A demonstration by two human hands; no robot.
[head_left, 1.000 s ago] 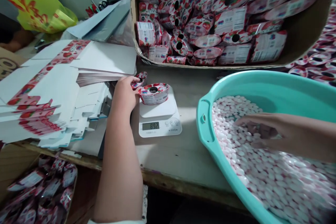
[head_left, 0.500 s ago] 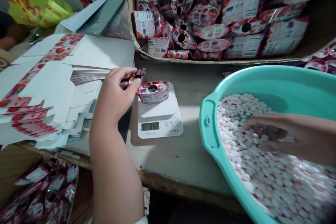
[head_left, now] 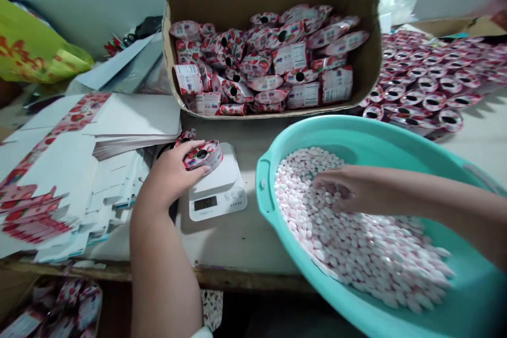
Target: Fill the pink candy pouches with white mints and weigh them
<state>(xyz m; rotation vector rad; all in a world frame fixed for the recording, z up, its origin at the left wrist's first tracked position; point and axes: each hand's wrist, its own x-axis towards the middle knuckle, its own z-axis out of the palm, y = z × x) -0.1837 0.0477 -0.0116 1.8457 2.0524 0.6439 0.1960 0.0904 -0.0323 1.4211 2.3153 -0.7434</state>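
Head view shows me the left hand (head_left: 166,177) gripping one printed pack (head_left: 214,158) at the scale (head_left: 217,206), the right hand (head_left: 343,185) among white pellets (head_left: 368,253), its hold unclear, many similar packs (head_left: 291,58) already in the carton (head_left: 253,0), plenty of pellets left.

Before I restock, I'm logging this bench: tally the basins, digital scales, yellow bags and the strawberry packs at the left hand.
Teal basin: 1
Digital scale: 1
Yellow bag: 1
Strawberry packs at the left hand: 2 (one held, one just behind)
Total: 5
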